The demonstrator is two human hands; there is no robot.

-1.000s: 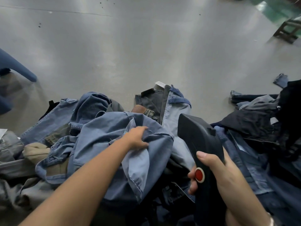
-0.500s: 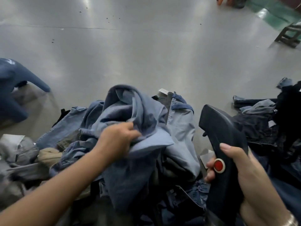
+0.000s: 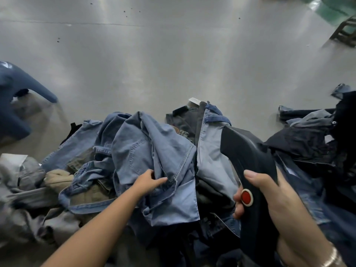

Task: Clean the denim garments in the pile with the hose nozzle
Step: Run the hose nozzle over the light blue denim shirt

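A pile of denim garments [image 3: 90, 170] spreads across the lower half of the view. On top lies a light blue denim garment [image 3: 154, 151], bunched and folded. My left hand [image 3: 149, 181] grips a fold of it near its hem. My right hand [image 3: 269, 201] holds the black hose nozzle [image 3: 248, 155] by its handle, thumb on top, beside a red button [image 3: 246, 197]. The nozzle's head points up and left, over a pale blue garment [image 3: 211, 157] just right of the held one.
Grey smooth floor [image 3: 173, 60] stretches beyond the pile. Dark navy garments [image 3: 300, 143] lie at the right. A blue shape [image 3: 15, 105] stands at the left edge. A dark wooden frame [image 3: 344, 31] sits at the top right. Grey and tan clothes [image 3: 57, 176] lie at lower left.
My left hand has lowered the light blue garment back onto the pile and now grips it lower, near the hem. The nozzle has stayed on the right in my right hand.
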